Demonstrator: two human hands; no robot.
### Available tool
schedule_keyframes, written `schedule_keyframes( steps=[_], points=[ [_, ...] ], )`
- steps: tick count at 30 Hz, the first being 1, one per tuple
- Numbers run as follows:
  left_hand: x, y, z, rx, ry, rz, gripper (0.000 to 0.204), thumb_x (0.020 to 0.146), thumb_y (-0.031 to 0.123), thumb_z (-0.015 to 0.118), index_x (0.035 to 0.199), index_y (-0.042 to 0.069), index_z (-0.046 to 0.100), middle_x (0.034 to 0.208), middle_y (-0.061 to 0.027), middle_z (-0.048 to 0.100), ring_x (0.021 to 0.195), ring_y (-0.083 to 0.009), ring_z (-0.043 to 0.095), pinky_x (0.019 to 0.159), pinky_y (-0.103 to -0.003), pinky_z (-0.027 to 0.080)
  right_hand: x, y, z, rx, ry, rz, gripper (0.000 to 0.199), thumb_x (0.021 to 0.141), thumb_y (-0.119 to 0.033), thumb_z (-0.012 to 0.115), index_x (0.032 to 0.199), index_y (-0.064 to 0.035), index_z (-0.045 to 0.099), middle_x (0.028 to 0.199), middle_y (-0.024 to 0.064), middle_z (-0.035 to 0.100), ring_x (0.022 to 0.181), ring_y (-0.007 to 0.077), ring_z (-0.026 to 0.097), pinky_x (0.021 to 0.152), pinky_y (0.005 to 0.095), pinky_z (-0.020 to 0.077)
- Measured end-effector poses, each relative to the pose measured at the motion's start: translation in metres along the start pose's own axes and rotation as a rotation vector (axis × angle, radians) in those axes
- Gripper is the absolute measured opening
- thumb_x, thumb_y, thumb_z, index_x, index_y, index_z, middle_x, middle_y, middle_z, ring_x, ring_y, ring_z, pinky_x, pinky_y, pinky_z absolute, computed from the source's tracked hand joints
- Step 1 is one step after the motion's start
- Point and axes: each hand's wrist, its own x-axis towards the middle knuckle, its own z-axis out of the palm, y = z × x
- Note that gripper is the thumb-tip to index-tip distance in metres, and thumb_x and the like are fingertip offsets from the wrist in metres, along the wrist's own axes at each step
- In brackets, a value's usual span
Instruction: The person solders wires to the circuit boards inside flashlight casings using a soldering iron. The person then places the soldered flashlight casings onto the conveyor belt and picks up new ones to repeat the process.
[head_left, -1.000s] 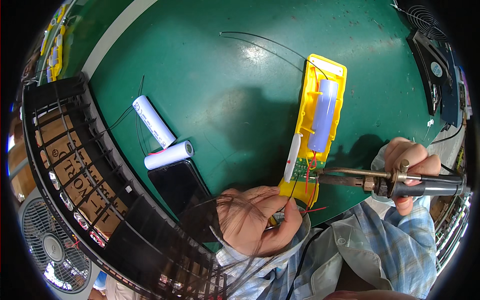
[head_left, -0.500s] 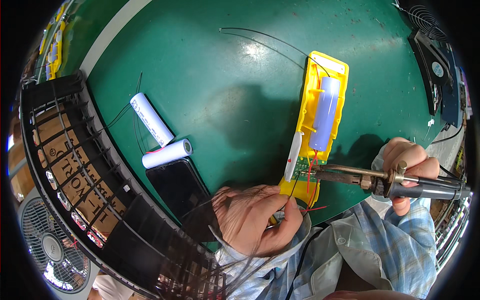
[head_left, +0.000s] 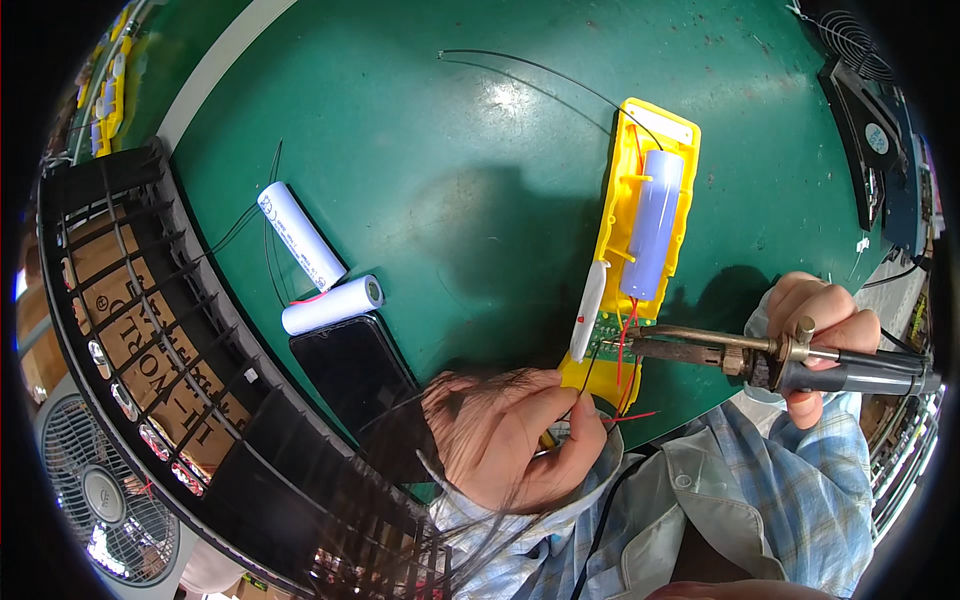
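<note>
The yellow housing (head_left: 608, 225) lies cavity up on the table (head_left: 450, 190), right of the view's centre and ahead of the person. The left hand (head_left: 510, 440) has thumb and forefinger pinched together on a black wire (head_left: 590, 375); the right hand (head_left: 825, 320) is clamped around the soldering iron (head_left: 860, 372). The iron's tip is at the circuit board (head_left: 607, 330), by the wire's end; whether metal touches metal cannot be told. For a sound joint, hold the wire end motionless against its pad, heat wire and pad together, then withdraw the iron before releasing the wire, since movement during cooling would likely weaken the bond. Guide the barrel clear of the red wires (head_left: 628, 335) and the plastic walls. The housing's long axis runs away from the person, its far end leaning slightly right; the battery cell (head_left: 655, 220) lies roughly parallel within. The iron lies crosswise, tip pointing left.
</note>
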Motion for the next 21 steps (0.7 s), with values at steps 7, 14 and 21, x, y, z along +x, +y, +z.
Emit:
schedule_keyframes(
  steps=[7,14,21],
  points=[
    [-0.0016,-0.0001,0.0023,-0.01,0.005,-0.039,0.023,0.055,0.003,0.064,0.073,0.004,0.051,0.062,-0.0076,0.055,0.05,-0.019,0.055,0.046,-0.027,0.042,-0.0009,0.001,-0.0012,0.017,0.005,-0.019,0.034,0.064,-0.026,0.064,0.076,-0.009,0.037,0.068,0.005,0.043,0.046,0.0123,0.041,0.044,0.0246,0.0294],
    [-0.001,0.0031,-0.0019,0.006,-0.005,-0.057,0.021,0.054,0.002,0.064,0.072,0.005,0.052,0.062,-0.0073,0.056,0.051,-0.0183,0.056,0.047,-0.027,0.042,0.0,0.0009,0.0005,0.01,0.003,-0.02,0.033,0.065,-0.026,0.063,0.076,-0.0094,0.037,0.068,0.0045,0.043,0.046,0.0116,0.041,0.044,0.0245,0.0292],
    [-0.0022,0.0028,0.0005,0.014,0.002,-0.083,0.022,0.054,0.003,0.064,0.072,0.005,0.052,0.063,-0.007,0.056,0.052,-0.0178,0.056,0.049,-0.027,0.041,0.0021,0.0013,0.0017,0.069,0.057,-0.039,0.033,0.064,-0.02,0.067,0.078,-0.0045,0.042,0.067,0.0087,0.048,0.046,0.0143,0.041,0.041,0.0266,0.0298]
  ],
)
